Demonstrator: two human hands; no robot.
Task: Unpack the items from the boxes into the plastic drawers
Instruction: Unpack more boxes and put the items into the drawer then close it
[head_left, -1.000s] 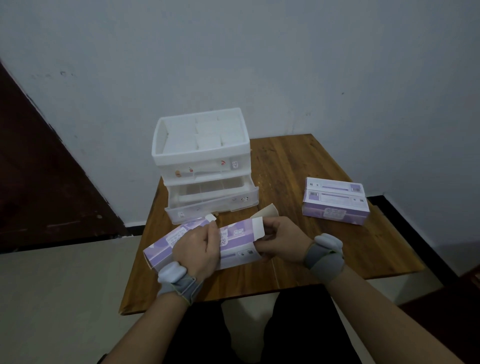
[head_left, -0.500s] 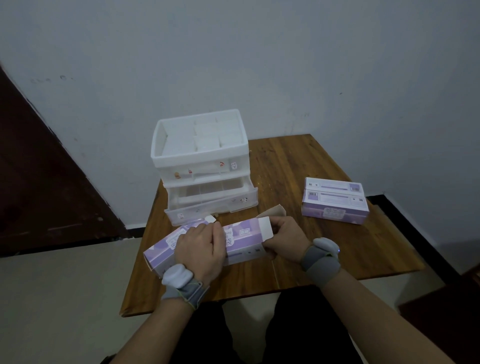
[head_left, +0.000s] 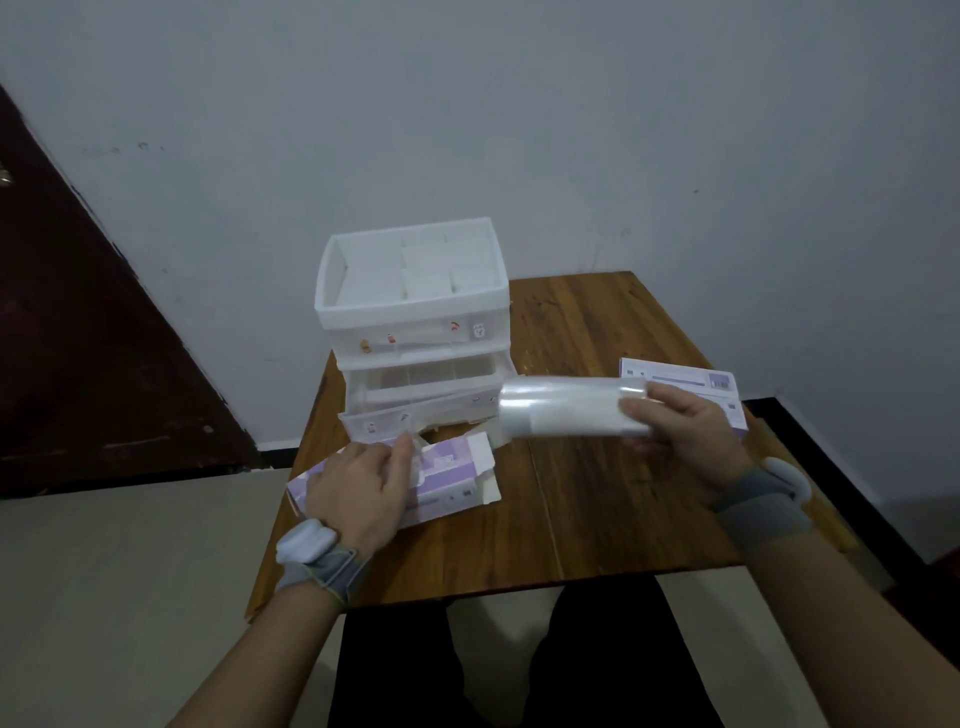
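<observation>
Two-handed, gripping opened box (head_left: 447, 478) at 7 o'clock with left hand (head_left: 358, 488), wrapped pack (head_left: 566, 410) at 4 o'clock with right hand (head_left: 685, 436).

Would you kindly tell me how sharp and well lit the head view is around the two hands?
Head view: dim, flat light, no hard shadows; the plastic-wrapped packet in the right hand is smeared by motion blur, with pale glare on its wrap; the left hand on the purple box looks slightly soft.

Wooden table (head_left: 597, 338), plastic drawers (head_left: 415, 332), purple boxes (head_left: 685, 382)
</observation>
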